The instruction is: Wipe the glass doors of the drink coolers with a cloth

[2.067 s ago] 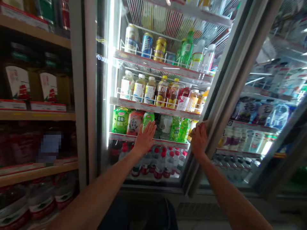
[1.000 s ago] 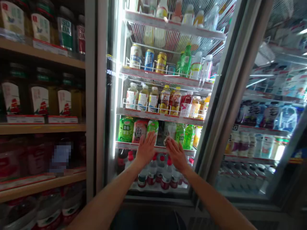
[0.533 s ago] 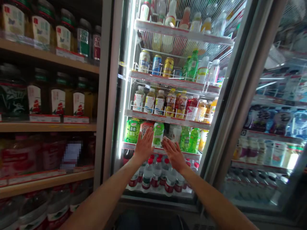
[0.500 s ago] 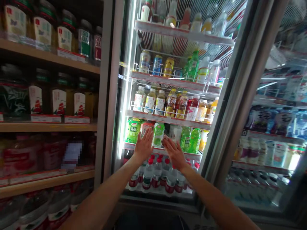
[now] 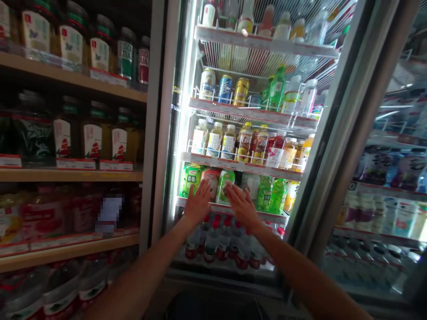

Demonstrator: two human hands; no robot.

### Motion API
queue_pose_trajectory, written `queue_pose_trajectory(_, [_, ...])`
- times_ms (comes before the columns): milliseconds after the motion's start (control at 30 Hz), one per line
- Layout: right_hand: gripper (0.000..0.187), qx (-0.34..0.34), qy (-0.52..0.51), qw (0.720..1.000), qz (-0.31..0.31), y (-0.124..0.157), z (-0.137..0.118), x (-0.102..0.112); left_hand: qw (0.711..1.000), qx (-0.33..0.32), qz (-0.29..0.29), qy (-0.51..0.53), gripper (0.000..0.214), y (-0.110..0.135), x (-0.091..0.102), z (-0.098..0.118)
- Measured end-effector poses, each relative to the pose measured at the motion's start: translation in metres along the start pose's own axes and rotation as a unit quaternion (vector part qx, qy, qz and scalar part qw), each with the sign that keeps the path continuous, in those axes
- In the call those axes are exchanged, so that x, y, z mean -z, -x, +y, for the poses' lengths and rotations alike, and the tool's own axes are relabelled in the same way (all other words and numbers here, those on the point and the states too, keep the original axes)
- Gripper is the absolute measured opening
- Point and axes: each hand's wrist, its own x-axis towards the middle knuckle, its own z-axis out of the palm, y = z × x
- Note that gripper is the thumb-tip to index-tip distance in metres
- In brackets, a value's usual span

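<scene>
My left hand (image 5: 197, 202) reaches forward with its fingers stretched out, in front of a reddish bottle (image 5: 211, 178) on a low cooler shelf. Opposite it, my right hand (image 5: 243, 203) has extended fingers, its fingertips overlapping the right side of a green-and-white bottle (image 5: 226, 183). Whether either hand touches a bottle I cannot tell. A small dark patch by the right fingertips is too blurred to name. Left of these stands a green bottle (image 5: 191, 180); farther right are more green bottles (image 5: 278, 195). Both forearms cross in front of red-capped bottles (image 5: 211, 240) on the cooler floor.
The lit cooler has a metal frame (image 5: 358, 120) on its right and wire-fronted shelves (image 5: 242, 166) of bottles and cans (image 5: 225, 89). Wooden shelves (image 5: 71, 175) with bottles stand at the left. Another stocked cooler section (image 5: 383, 191) lies to the right.
The view has turned slightly left, so the shelves sit farther right. My hands have shifted left relative to the bottles; the right fingertips now overlap the green-and-white bottle more.
</scene>
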Motion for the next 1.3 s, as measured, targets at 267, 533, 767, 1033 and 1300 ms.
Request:
queue_pose_trajectory(267, [0.059,-0.037,-0.025,0.999,0.001,-0.021,-0.008,-0.001,1.0,0.005,-0.013,-0.001,0.06,0.0,0.01,-0.007])
queue_pose_trajectory(533, [0.056,-0.07,-0.025,0.997,0.032,-0.052,-0.006,0.0,0.999,0.027,-0.014,-0.031,0.059,0.002,0.02,-0.028])
queue_pose_trajectory(767, [0.059,0.048,-0.041,0.998,-0.018,-0.039,-0.036,-0.002,0.998,0.053,-0.005,-0.039,0.056,0.005,0.021,-0.037])
queue_pose_trajectory(1033, [0.055,-0.054,-0.05,0.997,0.02,-0.093,-0.026,-0.002,0.996,0.077,-0.012,-0.037,0.061,0.006,0.021,-0.051])
queue_pose_trajectory(1300, [0.059,0.062,-0.069,0.995,-0.031,-0.079,-0.051,-0.005,0.995,0.085,-0.024,-0.04,0.06,0.008,0.033,-0.066])
